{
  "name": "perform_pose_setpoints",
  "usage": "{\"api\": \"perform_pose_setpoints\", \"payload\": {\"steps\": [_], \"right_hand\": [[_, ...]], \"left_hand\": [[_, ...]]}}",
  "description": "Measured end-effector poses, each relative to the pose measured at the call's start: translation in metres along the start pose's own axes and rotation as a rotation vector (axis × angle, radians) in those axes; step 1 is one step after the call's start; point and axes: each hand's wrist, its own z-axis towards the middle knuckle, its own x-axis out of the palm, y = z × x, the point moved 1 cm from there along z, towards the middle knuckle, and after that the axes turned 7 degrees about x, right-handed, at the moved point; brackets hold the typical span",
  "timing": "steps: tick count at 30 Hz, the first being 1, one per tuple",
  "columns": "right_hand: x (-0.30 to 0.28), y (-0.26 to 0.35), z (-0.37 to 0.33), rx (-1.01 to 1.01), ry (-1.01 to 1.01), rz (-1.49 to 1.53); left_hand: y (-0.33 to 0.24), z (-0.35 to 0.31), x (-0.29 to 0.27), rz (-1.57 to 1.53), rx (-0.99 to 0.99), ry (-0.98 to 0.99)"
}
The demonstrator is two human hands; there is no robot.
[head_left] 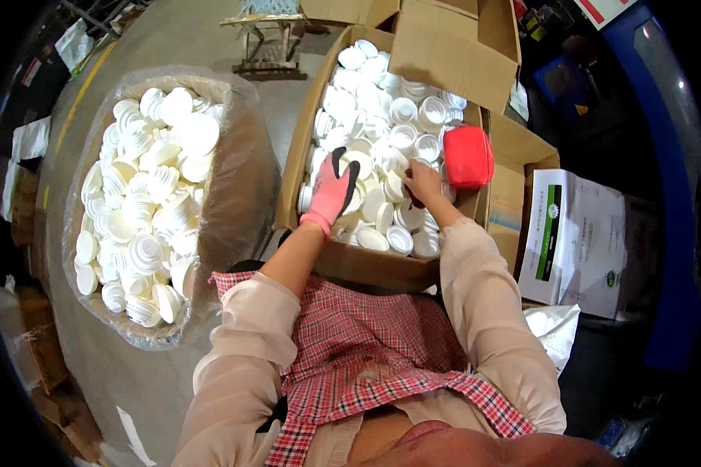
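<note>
The pink-gloved left hand [332, 194] lies spread over white plastic lids [384, 216] in the cardboard box [374, 268] on the right; the bare right hand [424, 184] has a narrow grip among them, though whether it pinches one I cannot tell. Sorting through them looks unfinished: many lie loose here, and the plastic-lined carton [245, 171] at left is heaped too.

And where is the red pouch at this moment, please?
In the head view, the red pouch is right of centre, at the right edge of the open carton, beside the white lids.
</note>
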Motion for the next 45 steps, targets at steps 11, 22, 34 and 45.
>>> {"api": "perform_pose_setpoints", "payload": {"steps": [11, 22, 34, 45], "right_hand": [[-0.125, 0.053, -0.091, 0.078, 0.505, 1.251], [-0.120, 0.087, -0.127, -0.317, -0.470, 0.600], [-0.123, 0.103, -0.115, -0.263, -0.561, 0.561], [0.022, 0.010, -0.054, 0.078, 0.166, -0.229]], "left_hand": [[-0.064, -0.017, 0.028, -0.966, 0.091, 0.460], [-0.084, -0.021, 0.043, -0.247, 0.505, 0.125], [-0.037, -0.060, 0.061, -0.503, 0.150, 0.349], [0.001, 0.002, -0.006, 0.012, 0.176, 0.013]]}}
